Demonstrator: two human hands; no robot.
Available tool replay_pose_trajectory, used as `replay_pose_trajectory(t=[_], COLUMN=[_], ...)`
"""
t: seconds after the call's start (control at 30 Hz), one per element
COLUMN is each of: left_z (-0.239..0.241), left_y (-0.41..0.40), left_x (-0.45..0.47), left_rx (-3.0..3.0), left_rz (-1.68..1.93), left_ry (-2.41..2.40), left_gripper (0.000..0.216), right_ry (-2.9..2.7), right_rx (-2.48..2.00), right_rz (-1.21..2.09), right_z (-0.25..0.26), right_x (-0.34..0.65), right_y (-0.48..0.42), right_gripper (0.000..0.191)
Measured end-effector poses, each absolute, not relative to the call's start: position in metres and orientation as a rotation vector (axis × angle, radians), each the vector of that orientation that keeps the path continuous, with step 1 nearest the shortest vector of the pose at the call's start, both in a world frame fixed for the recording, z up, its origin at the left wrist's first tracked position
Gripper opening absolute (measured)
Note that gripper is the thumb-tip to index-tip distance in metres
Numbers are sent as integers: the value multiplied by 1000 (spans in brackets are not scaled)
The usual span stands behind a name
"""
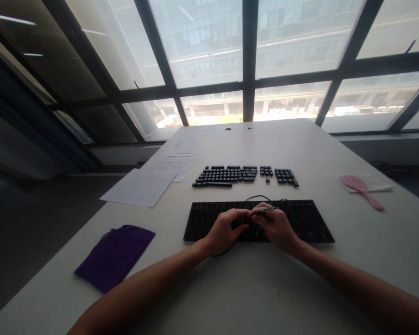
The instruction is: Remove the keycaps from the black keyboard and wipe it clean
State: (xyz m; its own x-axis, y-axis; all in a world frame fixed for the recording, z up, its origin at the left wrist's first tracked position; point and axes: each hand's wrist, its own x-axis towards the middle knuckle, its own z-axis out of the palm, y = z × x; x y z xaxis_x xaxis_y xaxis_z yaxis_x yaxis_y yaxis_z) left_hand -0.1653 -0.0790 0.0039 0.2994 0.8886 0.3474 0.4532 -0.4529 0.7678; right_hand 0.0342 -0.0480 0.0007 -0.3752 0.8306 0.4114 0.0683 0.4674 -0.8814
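A black keyboard base (202, 219) lies on the white table in front of me, its keycaps off. My left hand (226, 228) rests over its middle, fingers curled and closed towards the thumb; whatever is between them is hidden. Close against it, my right hand (276, 229) grips a slim dark tool (268, 210) with a metallic glint, its exact kind unclear. The fingertips of both hands meet just above the base. Beyond the base, the loose black keycaps (226, 175) stand in rows laid out like a keyboard.
To the left lie a purple cloth pouch (116, 257) and several paper sheets (139, 187). A pink hairbrush (361, 188) sits on a white wrapper at the right. A thin black cable (258, 197) loops behind the base. Large windows (202, 42) rise past the far table edge.
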Motion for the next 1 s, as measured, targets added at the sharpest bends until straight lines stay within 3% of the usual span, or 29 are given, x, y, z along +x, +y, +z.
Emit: replay_pose_trajectory(t=[0.13,0.33,0.57,0.73,1.0], left_z=[3,3,4,15,26], left_y=[-79,-80,-77,-71,-52], left_x=[-164,-165,-170,-169,-186], left_rx=[2023,2227,2230,1838,1407], left_rz=[1098,1091,1080,1147,1089], left_ry=[1208,1134,1011,1190,1272], left_gripper=[39,22,23,21,36], right_ry=[-1705,-1554,-1394,-1365,-1376], right_rx=[-856,-898,-873,-890,-890], right_rz=[1063,1256,1369,1387,1386], right_z=[-2,-4,-3,-4,-8], right_x=[33,32,31,32,30], right_y=[-46,-44,-39,-36,-34], right_gripper=[19,28,36,39,41])
